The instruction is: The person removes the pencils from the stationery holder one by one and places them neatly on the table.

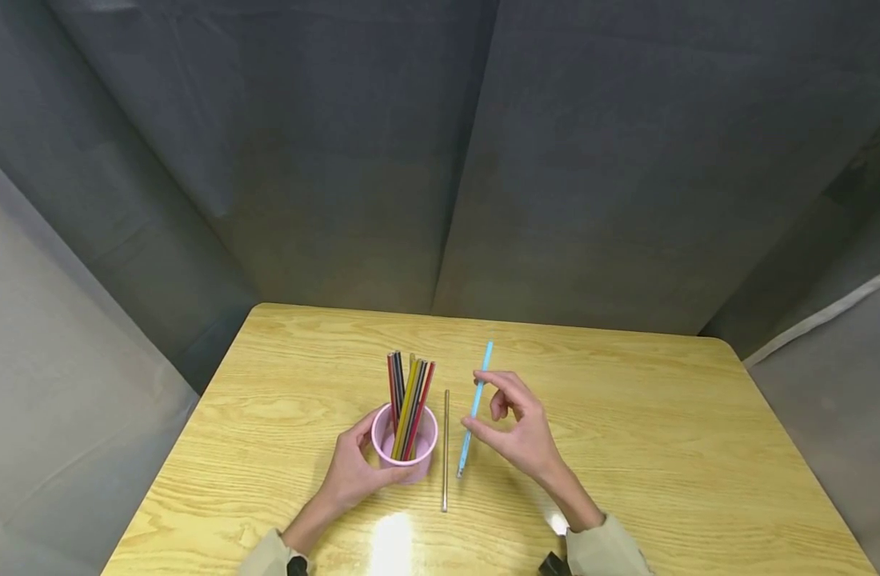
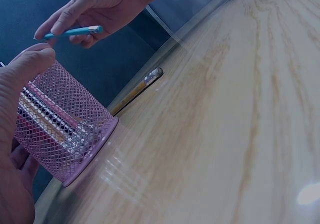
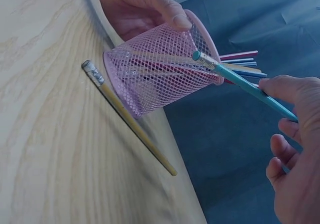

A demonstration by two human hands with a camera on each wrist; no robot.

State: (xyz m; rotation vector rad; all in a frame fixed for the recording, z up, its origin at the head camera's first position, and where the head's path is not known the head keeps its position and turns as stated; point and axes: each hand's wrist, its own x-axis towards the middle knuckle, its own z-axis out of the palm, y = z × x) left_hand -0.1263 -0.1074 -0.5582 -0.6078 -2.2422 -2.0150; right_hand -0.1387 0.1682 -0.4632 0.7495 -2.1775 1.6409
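Observation:
A pink mesh pencil cup (image 1: 425, 462) stands on the table with several pencils (image 1: 411, 404) in red, black and gold leaning inside. My left hand (image 1: 355, 472) grips the cup around its side, thumb near the rim in the left wrist view. My right hand (image 1: 521, 428) pinches a light blue pencil (image 1: 476, 406) between thumb and fingers, off the table and to the right of the cup. In the right wrist view the blue pencil's eraser end (image 3: 204, 59) points toward the cup. A gold pencil (image 1: 446, 452) lies on the table between the cup and the right hand.
The wooden table (image 1: 663, 432) reaches out to both sides of the hands. Dark grey cloth (image 1: 339, 160) hangs behind its far edge, and lighter cloth panels (image 1: 44, 384) stand at the sides. A small black object (image 1: 553, 564) is by the right sleeve.

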